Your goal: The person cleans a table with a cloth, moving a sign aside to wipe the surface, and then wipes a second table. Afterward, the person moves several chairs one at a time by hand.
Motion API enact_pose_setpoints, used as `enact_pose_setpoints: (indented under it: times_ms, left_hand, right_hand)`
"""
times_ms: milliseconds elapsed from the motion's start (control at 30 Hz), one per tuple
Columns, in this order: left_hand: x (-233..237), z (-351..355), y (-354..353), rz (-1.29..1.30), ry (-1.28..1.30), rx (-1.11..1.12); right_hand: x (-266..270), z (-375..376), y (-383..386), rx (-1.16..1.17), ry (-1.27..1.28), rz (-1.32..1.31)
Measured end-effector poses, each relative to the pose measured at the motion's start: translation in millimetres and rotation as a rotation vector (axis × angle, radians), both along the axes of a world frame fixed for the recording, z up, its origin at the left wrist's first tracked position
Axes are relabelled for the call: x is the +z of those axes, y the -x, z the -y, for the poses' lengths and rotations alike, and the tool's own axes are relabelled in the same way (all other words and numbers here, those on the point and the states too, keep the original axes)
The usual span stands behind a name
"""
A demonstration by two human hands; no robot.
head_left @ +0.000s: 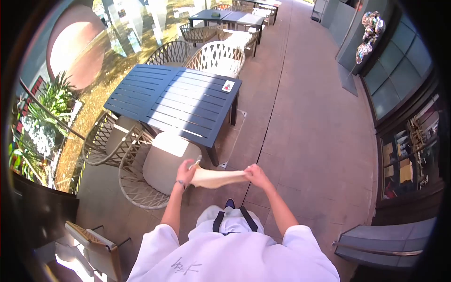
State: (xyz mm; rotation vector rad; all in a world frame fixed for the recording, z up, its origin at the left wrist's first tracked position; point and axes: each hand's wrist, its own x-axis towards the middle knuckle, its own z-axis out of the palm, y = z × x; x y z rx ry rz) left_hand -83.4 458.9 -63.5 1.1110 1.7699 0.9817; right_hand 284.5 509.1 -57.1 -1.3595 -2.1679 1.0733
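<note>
A cream-coloured cloth [216,178] is stretched out in front of my body, hanging in the air between both hands. My left hand [186,172] grips its left end, with a dark band around the wrist. The cloth's other end is pinched in the fingers of my right hand [255,175], bunched narrow there. Just beyond my left hand stands a woven armchair with a pale seat cushion [164,167]. Farther ahead is a dark blue slatted table [181,96], half in sunlight, with a small white card [228,86] near its right corner.
More woven chairs [218,56] and another dark table [228,18] line up ahead. Plants [51,101] grow along the left edge. Paved walkway [305,122] runs on my right beside a windowed wall [399,70]. A grey curved object with a rail [385,246] stands at lower right.
</note>
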Motion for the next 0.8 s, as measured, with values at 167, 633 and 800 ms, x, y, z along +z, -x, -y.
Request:
enact_pose_setpoints:
  times_ms: [167,633,800]
  left_hand:
    - [68,-106,26,-0.045,-0.185,0.255]
    - [-158,-247,-34,-0.751,0.41,-0.089]
    - [-177,-282,-38,-0.552,0.639,-0.12]
  right_hand:
    - [50,-143,77,-0.071,-0.428,-0.06]
    - [-126,-335,189,0.527,-0.212,0.263]
    - [-176,-368,205,0.707,-0.083,0.438]
